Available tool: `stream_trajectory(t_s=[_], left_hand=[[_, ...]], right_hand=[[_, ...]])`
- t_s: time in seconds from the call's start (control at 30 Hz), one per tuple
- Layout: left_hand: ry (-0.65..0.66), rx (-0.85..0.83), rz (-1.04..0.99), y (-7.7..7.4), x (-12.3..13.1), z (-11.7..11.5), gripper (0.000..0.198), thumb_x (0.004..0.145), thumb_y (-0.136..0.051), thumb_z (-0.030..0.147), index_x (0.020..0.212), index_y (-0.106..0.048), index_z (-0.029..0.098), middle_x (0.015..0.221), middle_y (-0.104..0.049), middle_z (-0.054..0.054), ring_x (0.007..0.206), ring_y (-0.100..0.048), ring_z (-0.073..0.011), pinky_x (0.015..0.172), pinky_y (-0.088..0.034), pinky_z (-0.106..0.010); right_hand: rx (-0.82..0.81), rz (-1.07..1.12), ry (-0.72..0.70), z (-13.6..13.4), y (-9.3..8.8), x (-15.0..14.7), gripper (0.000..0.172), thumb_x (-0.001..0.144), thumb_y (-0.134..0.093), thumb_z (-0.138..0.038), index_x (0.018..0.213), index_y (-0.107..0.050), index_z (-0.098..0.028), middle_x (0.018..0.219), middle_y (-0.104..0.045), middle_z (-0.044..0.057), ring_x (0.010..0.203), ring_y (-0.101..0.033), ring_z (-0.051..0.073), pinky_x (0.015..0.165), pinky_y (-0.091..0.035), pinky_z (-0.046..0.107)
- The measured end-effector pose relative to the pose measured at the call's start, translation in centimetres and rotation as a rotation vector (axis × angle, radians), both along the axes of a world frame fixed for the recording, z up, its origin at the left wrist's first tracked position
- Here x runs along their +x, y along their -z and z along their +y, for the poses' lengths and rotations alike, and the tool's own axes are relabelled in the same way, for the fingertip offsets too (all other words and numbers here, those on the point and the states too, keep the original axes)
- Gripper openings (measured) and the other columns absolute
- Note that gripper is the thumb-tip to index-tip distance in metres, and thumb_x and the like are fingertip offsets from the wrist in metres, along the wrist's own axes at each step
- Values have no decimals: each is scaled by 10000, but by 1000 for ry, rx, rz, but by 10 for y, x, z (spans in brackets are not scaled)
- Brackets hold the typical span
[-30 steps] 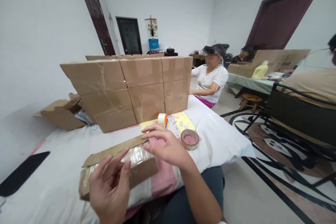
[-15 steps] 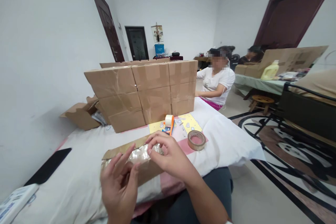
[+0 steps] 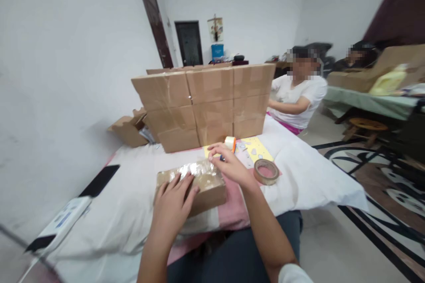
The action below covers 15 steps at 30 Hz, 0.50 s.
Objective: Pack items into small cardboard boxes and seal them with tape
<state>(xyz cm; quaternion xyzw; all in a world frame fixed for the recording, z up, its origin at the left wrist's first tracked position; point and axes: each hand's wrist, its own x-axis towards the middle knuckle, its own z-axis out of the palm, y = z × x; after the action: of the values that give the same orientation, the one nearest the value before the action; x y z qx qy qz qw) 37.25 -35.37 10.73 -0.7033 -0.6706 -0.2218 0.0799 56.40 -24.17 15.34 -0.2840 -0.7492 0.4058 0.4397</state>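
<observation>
A cardboard box point(image 3: 207, 192) with shiny clear tape across its top lies on the cloth in front of me. My left hand point(image 3: 175, 196) rests on the box's left part, fingers spread out. Over the box's right end hovers my right hand point(image 3: 229, 163), its fingers loosely bent and apart, with nothing visible in them. Just behind that hand stands an orange tape dispenser point(image 3: 230, 143) with a pale roll, partly hidden by it. A roll of brown tape point(image 3: 266, 172) lies flat to the right.
Stacked taped boxes point(image 3: 212, 106) form a wall at the table's back. An open carton point(image 3: 128, 130) sits at the left, a black flat item point(image 3: 99, 180) and a white device point(image 3: 64, 223) nearer. A person point(image 3: 299, 93) in white sits beyond; another is farther right.
My left hand has come down from a half-curled pose to lie spread on the box. My right hand has left the tape on top and shifted toward the dispenser. The view has turned left.
</observation>
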Motion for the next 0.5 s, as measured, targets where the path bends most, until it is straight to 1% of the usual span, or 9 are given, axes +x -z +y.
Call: stream_trajectory(t_s=[0.07,0.13,0.2,0.27,0.3,0.33,0.4,0.47,0.5], left_hand=[[9,-64,3,-3,2,-3,416,1011,-449,410,1363,-603,252,1418,-625,-89,1392,-502,-301,1108,-395,-537],[6,-99,3,-7,3,-6,445,1007,-460,435,1399,-572,256,1455,-595,-75,1418,-471,-302,1125,-379,-545],[11,-103,20,-8,3,-7,473,993,-489,468,1413,-561,264,1472,-578,-71,1431,-451,-308,1134,-370,-550],[10,-75,48,-7,2,-8,478,974,-523,490,1397,-583,276,1508,-541,-77,1444,-426,-322,1133,-370,-557],[4,-53,60,-6,2,-8,468,963,-542,492,1377,-604,284,1532,-514,-77,1450,-412,-332,1133,-369,-563],[-5,-33,67,-5,1,-8,453,952,-561,491,1354,-624,292,1552,-489,-74,1454,-400,-341,1134,-367,-569],[-19,-3,61,-5,1,-8,440,926,-603,490,1316,-653,293,1567,-470,-74,1445,-397,-351,1139,-362,-573],[-35,11,40,-8,0,-9,483,905,-635,484,1333,-636,261,1546,-490,-97,1421,-413,-350,1139,-362,-570],[-43,16,31,-10,0,-10,513,899,-645,471,1359,-612,245,1539,-496,-109,1413,-420,-345,1138,-362,-566]], right_hand=[[-42,-22,-23,6,1,-2,157,884,-599,-338,798,-629,-211,1218,-583,74,1236,-529,232,1069,-382,414],[-105,-17,-85,10,0,-6,181,890,-593,-359,794,-625,-209,1246,-584,68,1246,-526,230,1078,-368,414],[-168,20,-176,11,-2,-11,196,893,-592,-367,785,-619,-205,1268,-595,63,1239,-537,231,1088,-353,417],[-190,28,-234,11,-1,-18,187,888,-595,-352,779,-619,-202,1286,-597,65,1243,-540,233,1098,-343,421],[-171,-1,-230,11,1,-21,178,883,-595,-336,770,-619,-201,1289,-594,68,1250,-534,234,1107,-334,425],[-132,-56,-194,11,5,-25,167,877,-594,-316,759,-620,-201,1286,-592,72,1261,-522,238,1121,-319,434],[-33,-220,-70,14,13,-33,151,867,-586,-274,741,-624,-200,1268,-590,81,1279,-487,257,1144,-280,472],[48,-374,32,17,22,-37,145,862,-574,-244,734,-625,-200,1250,-593,90,1278,-464,279,1143,-267,507],[70,-421,50,19,25,-39,143,864,-566,-238,739,-625,-200,1247,-592,94,1271,-464,284,1135,-279,513]])
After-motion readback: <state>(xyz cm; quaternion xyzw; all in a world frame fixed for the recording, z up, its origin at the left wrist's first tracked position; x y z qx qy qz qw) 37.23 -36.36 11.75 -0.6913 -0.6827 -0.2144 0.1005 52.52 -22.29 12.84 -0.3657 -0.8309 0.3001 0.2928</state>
